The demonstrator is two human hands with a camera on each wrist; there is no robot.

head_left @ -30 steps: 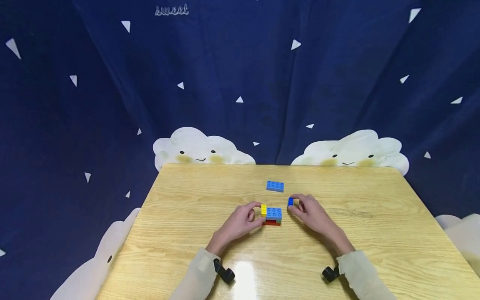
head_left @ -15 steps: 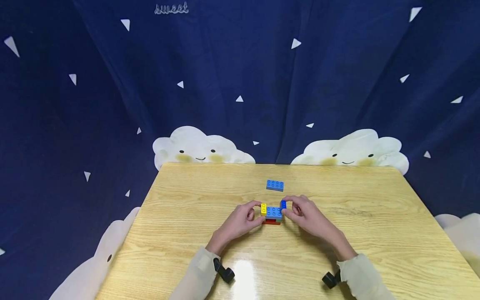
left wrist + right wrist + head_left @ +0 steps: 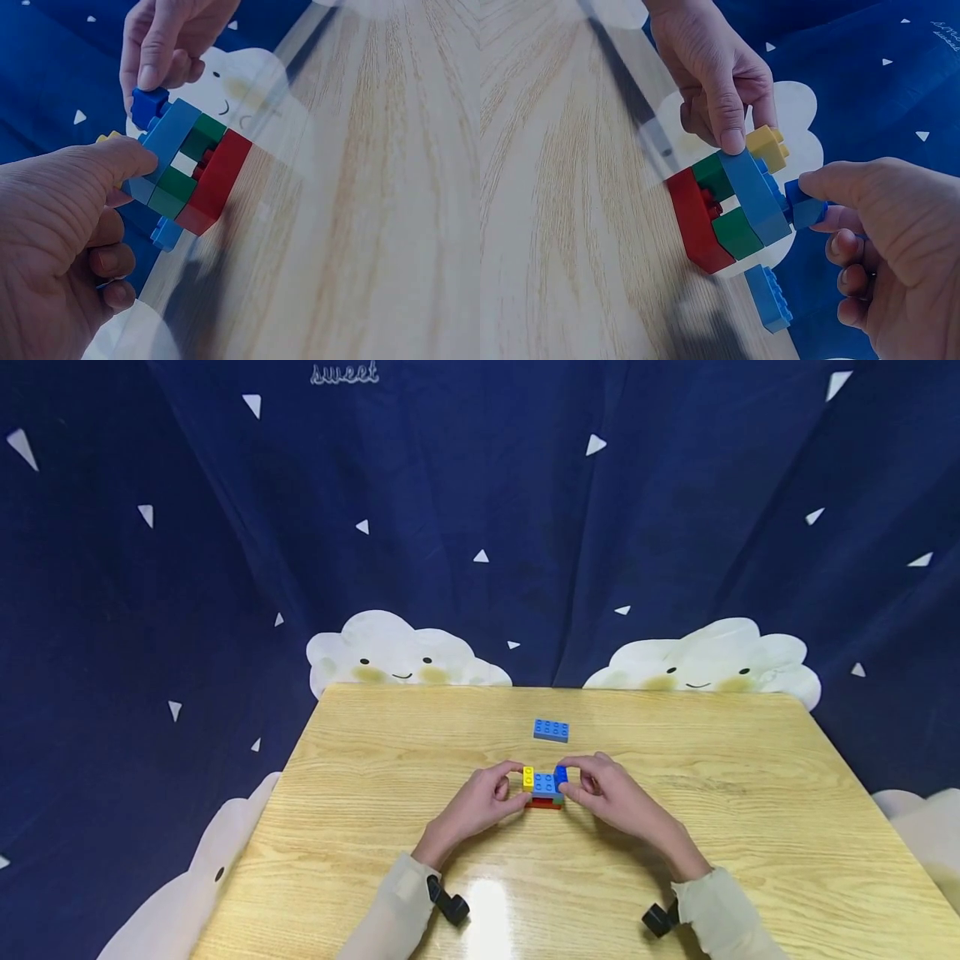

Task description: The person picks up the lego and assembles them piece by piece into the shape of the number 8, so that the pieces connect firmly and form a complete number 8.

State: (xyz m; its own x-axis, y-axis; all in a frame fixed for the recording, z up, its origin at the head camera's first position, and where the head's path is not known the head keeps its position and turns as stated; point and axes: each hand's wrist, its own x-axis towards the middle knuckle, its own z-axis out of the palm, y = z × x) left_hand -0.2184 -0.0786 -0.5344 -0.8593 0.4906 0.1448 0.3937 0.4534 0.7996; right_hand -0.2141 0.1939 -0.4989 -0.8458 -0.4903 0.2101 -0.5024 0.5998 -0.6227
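Head view: brick stack (image 3: 543, 787) standing mid-counter (image 3: 375, 827), red base, light-blue top, yellow brick (image 3: 528, 777) at its left end. Left hand (image 3: 483, 797) clamped on the stack's left end. Right hand (image 3: 603, 792) pinching a small dark-blue brick (image 3: 560, 774) at the stack's right end. Loose light-blue brick (image 3: 551, 730) lying beyond, apart.

Left wrist view: thumb (image 3: 112, 161) pressed against the light-blue plate (image 3: 166, 142), green bricks (image 3: 178, 182) and red base (image 3: 217, 180) beneath.

Right wrist view: dark-blue brick (image 3: 804, 206) pinched fast, touching the studs.
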